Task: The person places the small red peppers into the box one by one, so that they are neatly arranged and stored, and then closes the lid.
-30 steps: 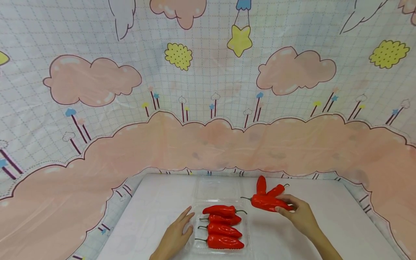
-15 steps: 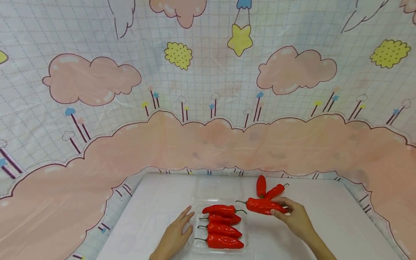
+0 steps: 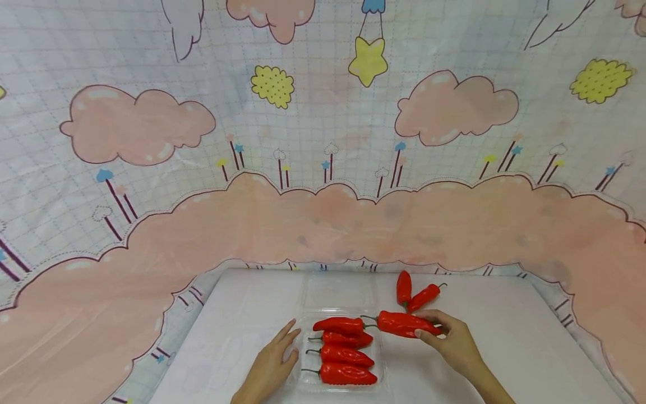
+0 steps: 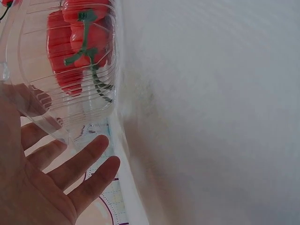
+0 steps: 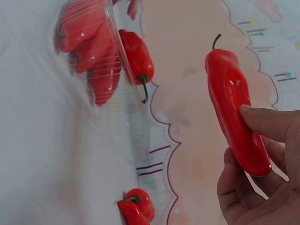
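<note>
Red pepper (image 3: 402, 324) right of the clear box (image 3: 382, 367) might pivot loose, as the right hand (image 3: 454, 341) pinches it nearer the tip, the left hand (image 3: 272, 359) spread, empty.

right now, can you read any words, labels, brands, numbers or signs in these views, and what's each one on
None: no readable text or numbers show in any view.
Clear plastic container: no label or lettering visible.
Red pepper in the right hand: no sticker or print visible.
Patterned backdrop: drawings only, such as clouds and a star.
</note>
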`<state>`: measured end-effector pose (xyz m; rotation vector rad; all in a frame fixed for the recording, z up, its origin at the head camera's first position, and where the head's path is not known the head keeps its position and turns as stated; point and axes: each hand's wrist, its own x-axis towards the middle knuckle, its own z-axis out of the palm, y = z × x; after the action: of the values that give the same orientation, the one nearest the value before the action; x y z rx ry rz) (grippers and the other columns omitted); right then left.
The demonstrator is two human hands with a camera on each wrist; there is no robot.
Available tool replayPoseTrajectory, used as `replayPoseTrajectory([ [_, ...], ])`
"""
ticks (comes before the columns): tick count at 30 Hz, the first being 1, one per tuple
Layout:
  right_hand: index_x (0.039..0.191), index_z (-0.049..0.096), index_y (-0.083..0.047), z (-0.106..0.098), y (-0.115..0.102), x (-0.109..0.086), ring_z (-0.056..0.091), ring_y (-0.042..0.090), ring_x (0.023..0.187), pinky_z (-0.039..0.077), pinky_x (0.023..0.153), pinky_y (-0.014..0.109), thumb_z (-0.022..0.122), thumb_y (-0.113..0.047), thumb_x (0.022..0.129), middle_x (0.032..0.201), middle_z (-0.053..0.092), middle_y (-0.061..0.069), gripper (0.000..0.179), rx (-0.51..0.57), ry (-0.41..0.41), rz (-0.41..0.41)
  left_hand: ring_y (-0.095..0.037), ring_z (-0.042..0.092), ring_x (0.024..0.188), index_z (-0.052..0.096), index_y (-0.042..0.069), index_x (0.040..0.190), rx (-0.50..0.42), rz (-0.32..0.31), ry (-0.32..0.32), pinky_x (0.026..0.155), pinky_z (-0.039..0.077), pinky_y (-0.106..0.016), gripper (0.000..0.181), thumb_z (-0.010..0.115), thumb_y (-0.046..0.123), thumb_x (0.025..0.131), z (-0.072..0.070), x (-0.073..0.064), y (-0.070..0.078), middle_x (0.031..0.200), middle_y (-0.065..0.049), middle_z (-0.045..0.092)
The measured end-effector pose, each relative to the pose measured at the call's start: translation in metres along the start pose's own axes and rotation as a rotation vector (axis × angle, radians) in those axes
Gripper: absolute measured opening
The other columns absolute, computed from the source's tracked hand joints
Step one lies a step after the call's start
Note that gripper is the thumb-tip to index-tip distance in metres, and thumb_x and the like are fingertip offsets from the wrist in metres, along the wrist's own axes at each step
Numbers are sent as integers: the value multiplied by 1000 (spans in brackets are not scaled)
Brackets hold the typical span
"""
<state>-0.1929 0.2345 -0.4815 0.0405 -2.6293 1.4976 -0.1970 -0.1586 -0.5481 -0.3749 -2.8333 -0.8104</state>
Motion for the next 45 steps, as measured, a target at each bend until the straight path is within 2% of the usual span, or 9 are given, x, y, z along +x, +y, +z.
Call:
replayPoseTrajectory([
  [7,115,71,-15,6,2,-3,61,17,94,55,71,18,80,-16,80,110,72,6,36,-6,-4,37,-25,60,126,60,14,134,10,-2,-9,100,51,-50,43,64,21,92,1,-2,-3,152,0,47],
  [15,116,70,-11,12,0,-3,61,19,94,55,69,18,80,-16,80,110,72,7,37,23,-9,49,-26,62,123,61,14,133,19,28,25,98,52,-49,43,64,19,91,0,-2,-3,152,0,48],
  [26,111,72,-13,23,-10,-3,62,17,93,56,72,20,81,-15,79,106,72,5,34,69,-20,-11,-26,61,123,60,15,134,11,4,11,99,52,-50,43,64,21,92,2,0,-3,152,1,47],
  [30,108,72,-16,29,-12,-3,62,17,92,56,73,21,82,-15,78,105,72,5,32,80,-32,-13,-27,62,122,60,15,134,11,9,13,98,52,-51,43,64,20,92,2,1,-4,153,1,46],
  [36,108,72,-15,40,-10,-4,62,15,91,56,75,21,82,-14,77,105,72,4,33,95,-50,1,-26,63,121,61,16,134,2,12,19,97,53,-49,43,64,20,92,2,-4,-5,153,2,47],
  [45,108,72,-17,46,-11,0,63,14,94,56,78,23,83,-15,77,104,72,2,33,93,-64,-39,-27,63,121,61,14,134,12,29,44,96,53,-49,43,63,20,92,2,-3,-2,152,0,47],
])
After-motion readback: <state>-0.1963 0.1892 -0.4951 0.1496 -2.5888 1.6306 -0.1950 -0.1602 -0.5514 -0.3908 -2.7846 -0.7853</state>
